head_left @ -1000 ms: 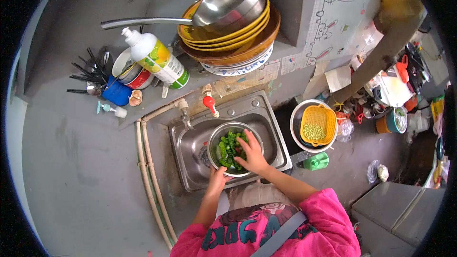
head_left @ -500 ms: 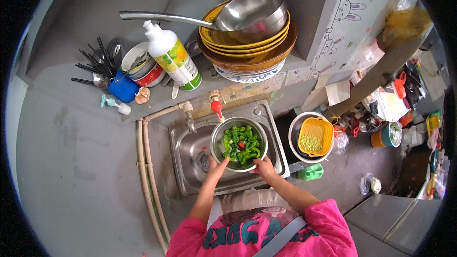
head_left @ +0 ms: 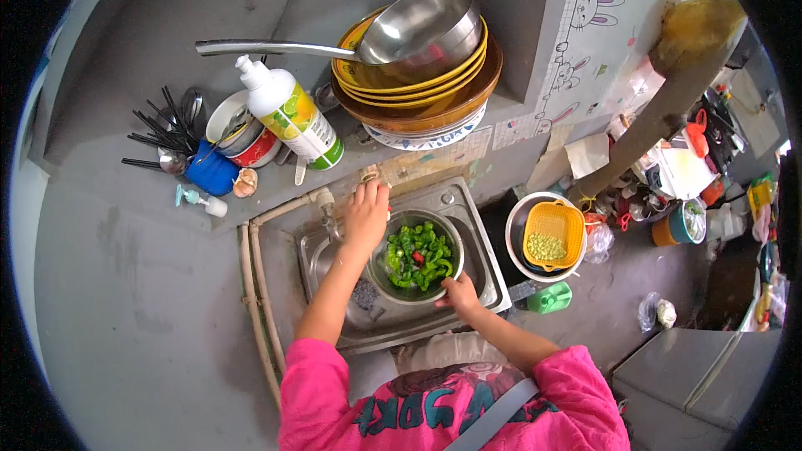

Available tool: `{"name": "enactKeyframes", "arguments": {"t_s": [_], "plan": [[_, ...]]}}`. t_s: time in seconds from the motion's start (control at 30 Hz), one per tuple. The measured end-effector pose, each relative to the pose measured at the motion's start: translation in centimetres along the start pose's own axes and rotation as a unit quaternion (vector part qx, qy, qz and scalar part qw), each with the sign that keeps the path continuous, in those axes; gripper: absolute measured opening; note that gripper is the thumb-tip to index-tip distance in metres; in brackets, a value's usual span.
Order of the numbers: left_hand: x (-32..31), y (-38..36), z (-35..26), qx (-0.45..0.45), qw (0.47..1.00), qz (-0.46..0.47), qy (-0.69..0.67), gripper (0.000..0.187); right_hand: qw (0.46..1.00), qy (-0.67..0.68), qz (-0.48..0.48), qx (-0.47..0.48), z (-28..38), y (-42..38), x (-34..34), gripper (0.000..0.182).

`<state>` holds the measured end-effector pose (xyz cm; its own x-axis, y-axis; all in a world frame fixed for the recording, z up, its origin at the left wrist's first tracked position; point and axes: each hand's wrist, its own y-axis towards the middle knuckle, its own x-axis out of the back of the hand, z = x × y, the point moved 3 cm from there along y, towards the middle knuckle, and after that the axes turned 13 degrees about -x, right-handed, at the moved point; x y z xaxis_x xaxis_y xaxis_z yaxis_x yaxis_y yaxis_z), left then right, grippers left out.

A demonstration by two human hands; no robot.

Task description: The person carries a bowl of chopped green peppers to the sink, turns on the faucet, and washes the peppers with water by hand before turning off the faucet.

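Off the rim of the bowl, the left hand has moved onto a tap, fingers bent over it, their grip hidden. Thumb over rim, the right hand holds the bowl of cut greens over one steel sink. One grey ledge carries one pump bottle and one long-handled pan; one yellow basket sits rightward.

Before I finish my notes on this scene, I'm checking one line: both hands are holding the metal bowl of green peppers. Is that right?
Not quite: in the head view, only the right hand holds the metal bowl of green peppers; the left hand is up by the taps instead.
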<state>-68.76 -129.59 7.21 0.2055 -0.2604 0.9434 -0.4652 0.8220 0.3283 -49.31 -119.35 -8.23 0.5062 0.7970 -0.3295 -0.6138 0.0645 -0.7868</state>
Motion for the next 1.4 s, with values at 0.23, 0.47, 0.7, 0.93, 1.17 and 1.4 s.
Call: {"name": "enactKeyframes", "arguments": {"t_s": [0.23, 0.47, 0.7, 0.93, 1.17, 1.4], "plan": [[0.2, 0.3, -1.1, 0.032, 0.997, -0.043, 0.061, 0.026, 1.000, 0.001, 0.007, 0.003, 0.6, -0.6, -0.8, 0.035], [0.2, 0.7, -1.3, 0.064, 0.997, -0.020, 0.048, 0.028, 1.000, 0.004, 0.008, 0.005, -0.7, 0.8, -0.4, 0.036], [0.1, 1.1, -1.6, 0.068, 0.992, -0.023, 0.108, 0.021, 1.000, 0.000, 0.022, 0.009, -0.3, 0.1, -0.7, 0.038], [-0.2, 1.2, -1.5, 0.081, 0.992, -0.022, 0.097, 0.022, 1.000, 0.001, 0.026, 0.011, -0.3, -0.1, -0.7, 0.036], [0.7, 1.2, -2.1, 0.079, 0.994, -0.033, 0.068, 0.032, 1.000, -0.013, 0.012, 0.005, -0.8, 0.4, 0.0, 0.034], [0.9, 1.4, -1.5, 0.066, 0.996, -0.010, 0.051, 0.030, 1.000, -0.015, 0.011, 0.008, -0.6, 0.1, -0.2, 0.033]]}}
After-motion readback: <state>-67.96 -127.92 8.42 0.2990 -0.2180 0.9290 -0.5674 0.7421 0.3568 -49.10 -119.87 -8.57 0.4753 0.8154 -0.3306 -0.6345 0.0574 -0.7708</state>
